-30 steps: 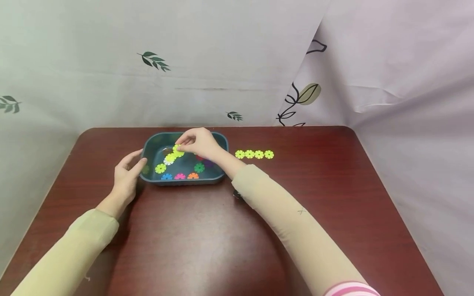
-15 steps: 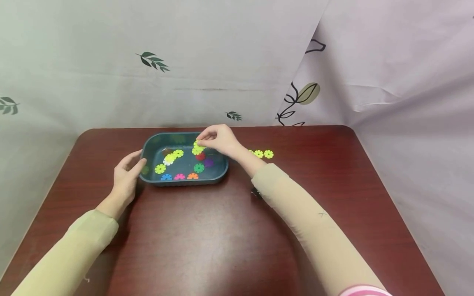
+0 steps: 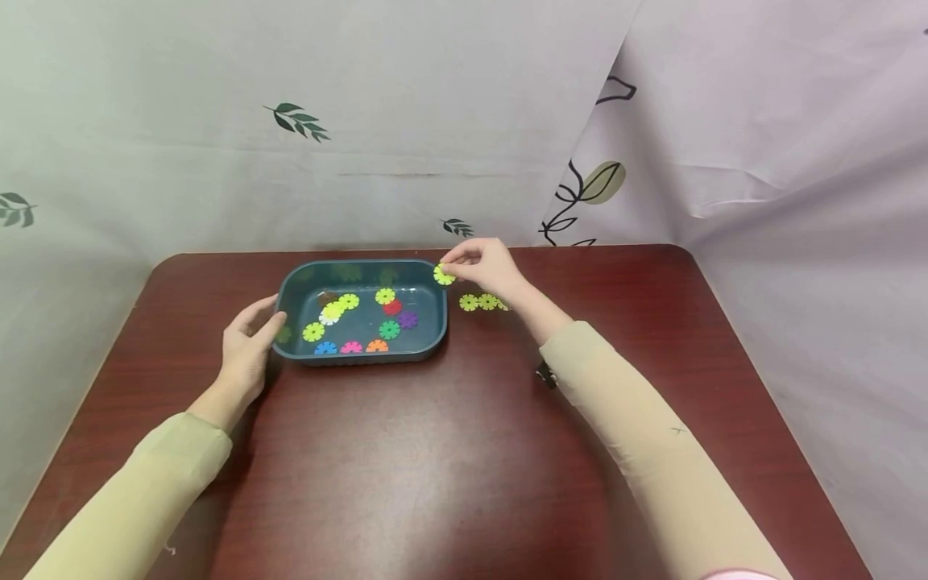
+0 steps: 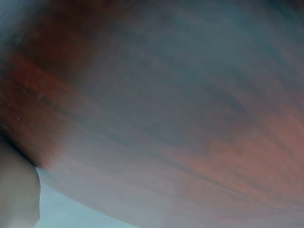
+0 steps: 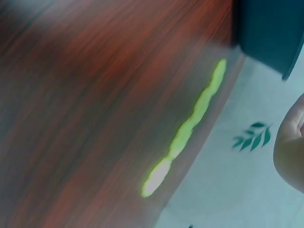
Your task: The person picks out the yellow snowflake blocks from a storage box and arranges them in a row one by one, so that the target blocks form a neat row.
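Nearest, the left hand [image 3: 246, 346] grips the dark tray [image 3: 362, 358] at its left end, probably for keeping it steady, with coloured discs [image 3: 389, 329] lying inside. Just right of the tray, a row of yellow discs [image 3: 487, 302] lies on the table [image 3: 406, 467], perhaps for easy reach. Farther, the right hand [image 3: 487, 266] pinches one yellow disc [image 3: 444, 276] by its edge, near the tray's far right corner, likely because it is thin.

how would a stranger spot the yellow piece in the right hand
On the brown table, find the dark teal tray. By its far right corner, the right hand pinches a yellow notched disc. Unlike other yellow discs, it is held.
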The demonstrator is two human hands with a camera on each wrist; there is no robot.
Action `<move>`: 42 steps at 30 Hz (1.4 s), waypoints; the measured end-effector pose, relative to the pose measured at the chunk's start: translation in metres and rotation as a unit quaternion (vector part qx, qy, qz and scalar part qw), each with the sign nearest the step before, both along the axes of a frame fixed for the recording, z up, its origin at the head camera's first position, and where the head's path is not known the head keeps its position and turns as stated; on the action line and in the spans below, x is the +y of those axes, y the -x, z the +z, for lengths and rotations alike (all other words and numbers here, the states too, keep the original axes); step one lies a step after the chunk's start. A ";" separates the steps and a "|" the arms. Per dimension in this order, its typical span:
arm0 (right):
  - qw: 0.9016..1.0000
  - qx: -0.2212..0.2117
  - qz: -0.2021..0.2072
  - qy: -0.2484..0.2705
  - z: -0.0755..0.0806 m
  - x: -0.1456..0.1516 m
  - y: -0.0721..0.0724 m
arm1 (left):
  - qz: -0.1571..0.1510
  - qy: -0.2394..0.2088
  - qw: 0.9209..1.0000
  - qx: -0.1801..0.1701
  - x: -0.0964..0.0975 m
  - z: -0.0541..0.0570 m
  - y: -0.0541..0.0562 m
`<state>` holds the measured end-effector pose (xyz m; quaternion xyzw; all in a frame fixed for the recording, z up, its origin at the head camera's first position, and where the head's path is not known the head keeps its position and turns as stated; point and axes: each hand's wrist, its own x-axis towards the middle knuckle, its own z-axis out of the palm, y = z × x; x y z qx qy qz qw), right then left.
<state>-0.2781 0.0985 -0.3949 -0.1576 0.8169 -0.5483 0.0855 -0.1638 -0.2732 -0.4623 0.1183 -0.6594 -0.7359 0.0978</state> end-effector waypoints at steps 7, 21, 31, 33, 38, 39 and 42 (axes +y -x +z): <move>0.999 -0.010 -0.034 0.005 -0.004 0.037 0.001 | -0.001 -0.003 1.000 0.002 0.000 0.000 0.000; 0.996 -0.022 -0.087 -0.005 -0.030 0.109 0.003 | 0.002 0.002 1.000 -0.002 0.000 0.000 -0.001; 0.993 -0.030 -0.103 -0.048 -0.040 0.143 -0.001 | -0.003 0.004 1.000 0.004 0.000 -0.002 0.000; 0.993 -0.037 -0.102 -0.054 -0.040 0.147 -0.002 | -0.004 0.004 1.000 0.005 -0.001 -0.002 0.000; 0.991 -0.057 -0.095 -0.068 -0.042 0.153 -0.002 | -0.004 0.003 1.000 0.006 0.000 -0.002 0.001; 0.991 -0.060 -0.093 -0.072 -0.042 0.153 -0.002 | -0.003 0.002 1.000 0.005 0.000 -0.002 0.001; 0.990 -0.064 -0.084 -0.092 -0.044 0.156 -0.001 | 0.000 0.002 1.000 0.002 0.000 -0.002 0.002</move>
